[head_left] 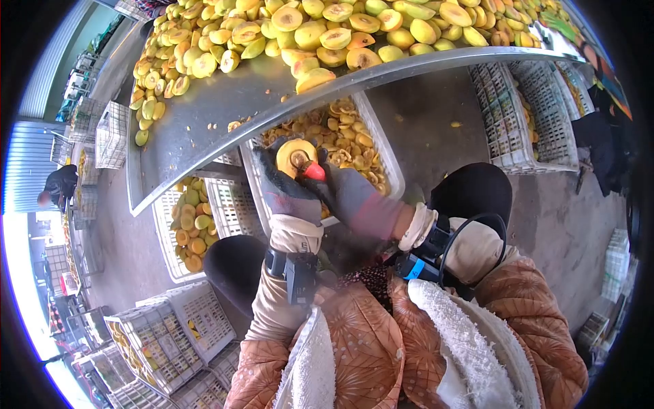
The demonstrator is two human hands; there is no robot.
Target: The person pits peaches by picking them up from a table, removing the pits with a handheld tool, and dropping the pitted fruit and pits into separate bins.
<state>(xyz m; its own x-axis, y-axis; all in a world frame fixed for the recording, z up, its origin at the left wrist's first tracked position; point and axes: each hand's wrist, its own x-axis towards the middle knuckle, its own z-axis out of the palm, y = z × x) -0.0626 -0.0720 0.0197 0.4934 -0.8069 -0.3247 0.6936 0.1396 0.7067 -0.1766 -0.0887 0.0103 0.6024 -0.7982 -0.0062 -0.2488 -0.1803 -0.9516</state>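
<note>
My left hand [286, 191], in a dark grey glove, is closed round a halved yellow peach [289, 150] with its cut face up. My right hand [357, 194], gloved too, grips a small tool with a red handle [314, 172]. The tool's tip meets the middle of the cut face; its exact shape is hidden. Below both hands, a white crate [392, 163] holds peach scraps and cut pieces [344, 133]. Above them runs the edge of a metal table [245, 140] heaped with peach halves [334, 37].
At the left, a white crate [162, 221] holds peach halves [194, 221]. More crates stand stacked at the lower left [153, 341] and upper right [507, 116]. A person in dark clothing [61, 183] is at the far left; another dark-clothed figure [599, 140] is at the right.
</note>
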